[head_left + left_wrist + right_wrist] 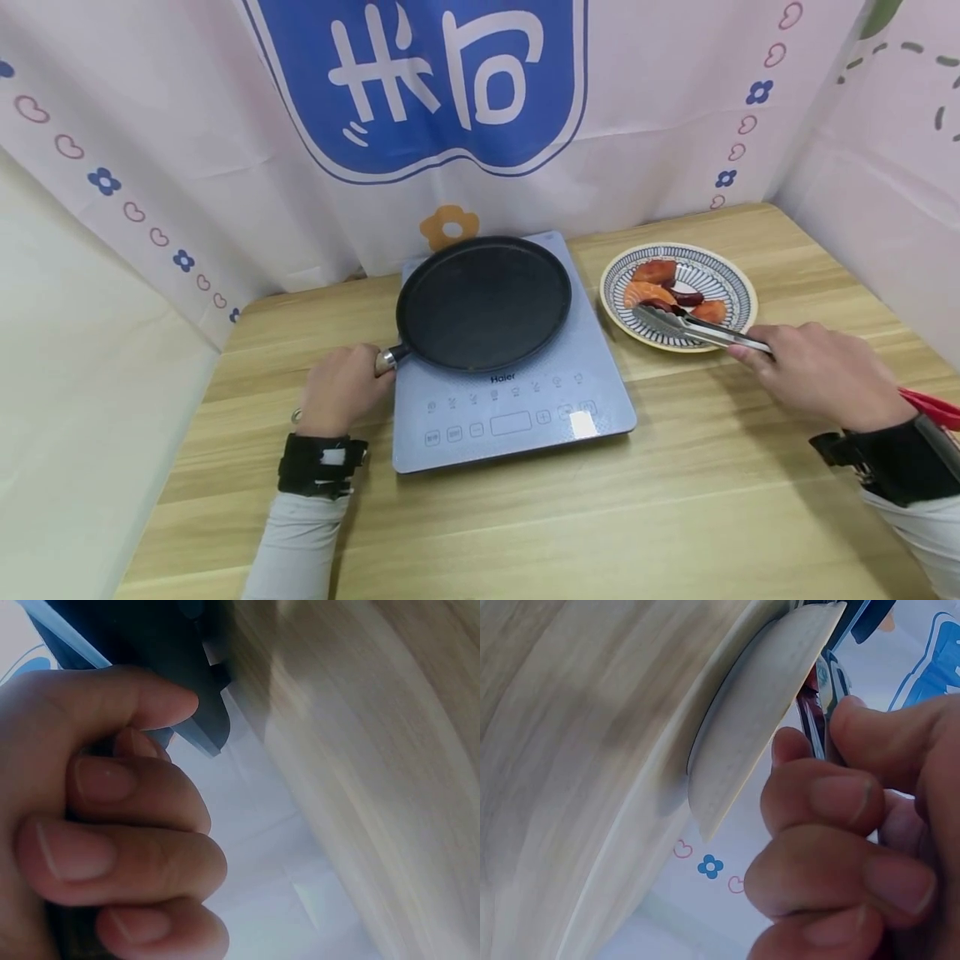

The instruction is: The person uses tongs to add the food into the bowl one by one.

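A flat black frying pan point(483, 304) sits on a light blue induction cooktop point(517, 450), its inside bare. My left hand point(345, 387) grips the pan's handle point(392, 358) at the lower left, and in the left wrist view its fingers point(142, 859) are curled round it. My right hand point(821, 371) holds metal tongs point(716, 333) whose tips reach into a patterned plate point(742, 292). On the plate lie several reddish and orange food pieces point(654, 272). The tongs' tips lie over a dark red piece; whether they clamp it I cannot tell.
The cooktop and plate stand on a wooden table point(495, 533), the plate right of the cooktop. Behind the table hangs a white printed cloth point(637, 158) with a blue emblem. Something red point(930, 408) shows beside the right wrist.
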Tool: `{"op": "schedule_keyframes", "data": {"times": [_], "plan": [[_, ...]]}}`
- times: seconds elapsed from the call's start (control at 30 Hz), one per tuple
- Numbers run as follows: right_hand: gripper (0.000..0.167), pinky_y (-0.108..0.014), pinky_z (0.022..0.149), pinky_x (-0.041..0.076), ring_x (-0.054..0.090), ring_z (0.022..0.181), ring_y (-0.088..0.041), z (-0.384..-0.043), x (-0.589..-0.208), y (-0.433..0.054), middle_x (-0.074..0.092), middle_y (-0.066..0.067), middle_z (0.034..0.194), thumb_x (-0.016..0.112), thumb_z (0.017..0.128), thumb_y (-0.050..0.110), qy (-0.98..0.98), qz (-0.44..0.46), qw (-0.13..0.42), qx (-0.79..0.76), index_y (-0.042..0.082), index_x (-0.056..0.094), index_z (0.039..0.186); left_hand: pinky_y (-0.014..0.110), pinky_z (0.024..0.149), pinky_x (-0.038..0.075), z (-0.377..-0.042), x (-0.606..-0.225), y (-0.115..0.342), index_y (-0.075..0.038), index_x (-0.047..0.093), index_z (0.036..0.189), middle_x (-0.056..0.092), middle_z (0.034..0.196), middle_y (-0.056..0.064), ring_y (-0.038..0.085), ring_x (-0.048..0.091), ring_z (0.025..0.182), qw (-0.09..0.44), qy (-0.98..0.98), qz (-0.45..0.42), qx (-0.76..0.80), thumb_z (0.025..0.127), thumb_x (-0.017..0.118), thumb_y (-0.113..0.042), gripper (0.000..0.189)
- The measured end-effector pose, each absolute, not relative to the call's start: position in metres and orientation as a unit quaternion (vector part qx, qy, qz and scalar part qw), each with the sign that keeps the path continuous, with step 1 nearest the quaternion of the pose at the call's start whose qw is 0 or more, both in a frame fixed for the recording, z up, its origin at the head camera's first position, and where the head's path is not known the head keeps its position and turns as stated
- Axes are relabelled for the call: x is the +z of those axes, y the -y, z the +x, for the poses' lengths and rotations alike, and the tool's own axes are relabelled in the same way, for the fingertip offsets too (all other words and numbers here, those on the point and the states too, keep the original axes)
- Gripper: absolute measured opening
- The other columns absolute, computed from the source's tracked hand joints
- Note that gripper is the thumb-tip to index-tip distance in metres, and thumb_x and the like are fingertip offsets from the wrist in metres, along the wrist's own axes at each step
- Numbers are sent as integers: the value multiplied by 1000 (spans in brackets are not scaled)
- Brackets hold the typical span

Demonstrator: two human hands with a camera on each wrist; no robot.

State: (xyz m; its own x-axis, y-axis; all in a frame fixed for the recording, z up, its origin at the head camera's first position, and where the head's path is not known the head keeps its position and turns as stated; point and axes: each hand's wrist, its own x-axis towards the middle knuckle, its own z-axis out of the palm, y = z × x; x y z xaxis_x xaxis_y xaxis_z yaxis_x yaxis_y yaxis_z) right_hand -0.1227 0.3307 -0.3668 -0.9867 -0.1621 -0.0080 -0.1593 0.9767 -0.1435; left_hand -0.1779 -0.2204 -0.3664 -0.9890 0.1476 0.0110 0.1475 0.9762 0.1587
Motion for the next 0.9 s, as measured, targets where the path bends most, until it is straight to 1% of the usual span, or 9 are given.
{"op": "schedule_keyframes", "data": {"times": [0.17,0.3,0.43,0.53,0.77,0.9], "plan": [[52,-51,60,51,70,79,-29,-120,-366,-332,69,-9,85,51,109,48,-994,-80,12,-75,5,69,130,30,50,34,-178,-365,220,-15,48,64,45,62,-1,18,47,56,-1,-994,74,76,95,66,-20,36],[53,-49,60,50,69,81,-29,-120,-363,-330,70,-11,89,50,109,48,-994,-76,14,-75,5,69,131,31,49,34,-178,-365,220,-14,51,66,47,62,0,19,48,56,1,-995,70,72,96,66,-21,35],[54,-42,58,44,63,76,-27,-119,-360,-330,66,-9,84,49,109,49,-995,-67,20,-77,3,68,132,31,49,35,-177,-365,220,-13,54,68,49,63,1,19,49,57,5,-995,66,72,97,66,-22,33],[55,-37,57,37,56,71,-24,-118,-359,-329,58,-4,75,48,110,50,-995,-62,28,-75,3,67,130,31,49,35,-176,-367,221,-13,54,68,49,64,1,19,49,57,8,-995,63,73,97,65,-23,33],[55,-36,56,36,54,70,-23,-116,-356,-329,55,-3,73,48,110,49,-995,-61,25,-74,2,68,130,31,49,35,-176,-367,221,-12,55,70,50,65,2,19,49,58,12,-995,63,76,97,65,-23,31],[54,-35,55,34,54,70,-23,-116,-353,-329,52,-2,71,46,110,49,-995,-61,22,-78,4,68,129,31,49,35,-176,-366,221,-13,53,69,49,65,2,19,49,58,10,-995,65,80,97,65,-23,32]]}}
